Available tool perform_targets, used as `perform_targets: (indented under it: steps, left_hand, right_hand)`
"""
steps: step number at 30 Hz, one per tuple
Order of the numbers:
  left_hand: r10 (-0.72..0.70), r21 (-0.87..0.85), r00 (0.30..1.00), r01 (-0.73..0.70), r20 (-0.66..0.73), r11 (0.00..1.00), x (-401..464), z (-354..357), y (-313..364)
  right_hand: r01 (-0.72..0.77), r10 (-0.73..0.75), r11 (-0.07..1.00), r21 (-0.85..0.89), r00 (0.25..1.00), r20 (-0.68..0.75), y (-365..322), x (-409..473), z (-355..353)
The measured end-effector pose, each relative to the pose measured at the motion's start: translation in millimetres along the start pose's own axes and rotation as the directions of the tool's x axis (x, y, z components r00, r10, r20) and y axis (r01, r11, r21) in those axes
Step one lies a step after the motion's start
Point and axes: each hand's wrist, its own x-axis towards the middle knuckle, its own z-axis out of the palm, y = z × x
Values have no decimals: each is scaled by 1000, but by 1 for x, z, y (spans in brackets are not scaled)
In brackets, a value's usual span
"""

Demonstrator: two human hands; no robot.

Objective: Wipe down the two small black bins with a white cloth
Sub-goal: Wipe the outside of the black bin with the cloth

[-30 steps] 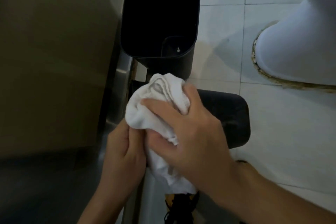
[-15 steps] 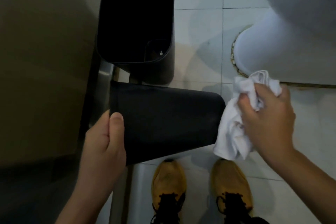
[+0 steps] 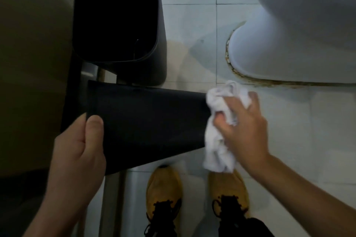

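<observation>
One black bin (image 3: 150, 123) is held on its side above the floor, its base pointing right. My left hand (image 3: 81, 152) grips its rim end at the left, thumb on top. My right hand (image 3: 244, 131) holds a bunched white cloth (image 3: 219, 134) pressed against the bin's base end. The second black bin (image 3: 119, 25) stands upright on the floor just behind, its dark opening facing up.
A white toilet base (image 3: 289, 44) sits on the tiled floor at the upper right. A dark wall or cabinet (image 3: 32, 54) fills the left side. My two yellow shoes (image 3: 163, 198) stand below the held bin.
A second ago both hands bunched the cloth over the bin. The right hand then carried the cloth to the bin's base end, where it stays pressed; the left hand holds the rim.
</observation>
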Motion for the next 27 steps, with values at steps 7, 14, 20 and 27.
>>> perform_targets:
  steps: [7,14,20,27]
  left_hand:
    - [-45,-28,998,46,33,999,8,-5,10]
    - [95,119,995,-93,-13,988,37,-7,10]
    - [8,22,997,-6,-71,1000,41,-2,22]
    - [-69,-12,998,69,-10,998,36,-5,30]
  right_hand:
    - [-19,48,992,122,970,-237,-33,-22,-23]
    - [425,-428,865,267,902,-49,-143,-24,10]
    - [342,-335,923,178,940,-71,-67,-24,17]
    - [-130,118,986,-108,987,-110,47,-20,-29]
